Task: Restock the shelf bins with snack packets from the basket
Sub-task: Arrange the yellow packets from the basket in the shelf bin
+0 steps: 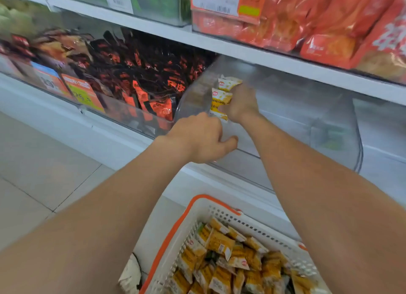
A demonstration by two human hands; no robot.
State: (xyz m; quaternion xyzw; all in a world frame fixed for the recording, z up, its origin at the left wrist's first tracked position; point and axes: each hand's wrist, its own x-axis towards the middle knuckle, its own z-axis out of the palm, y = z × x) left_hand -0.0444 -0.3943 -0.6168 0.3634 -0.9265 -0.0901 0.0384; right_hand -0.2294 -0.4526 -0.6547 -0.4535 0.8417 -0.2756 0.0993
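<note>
Holding yellow packets (220, 100) inside the clear bin (307, 109).
Clutching a small stack of them in the right grip (239, 104), fingers wrapped tight, well inside the bin on the lower shelf (384, 162). Hooking the bin's front rim with the left grip (200, 137), fingers curled, thumb along the edge. Below both arms, heaped in a white basket (175, 230) with an orange rim: many more of the same kind.
</note>
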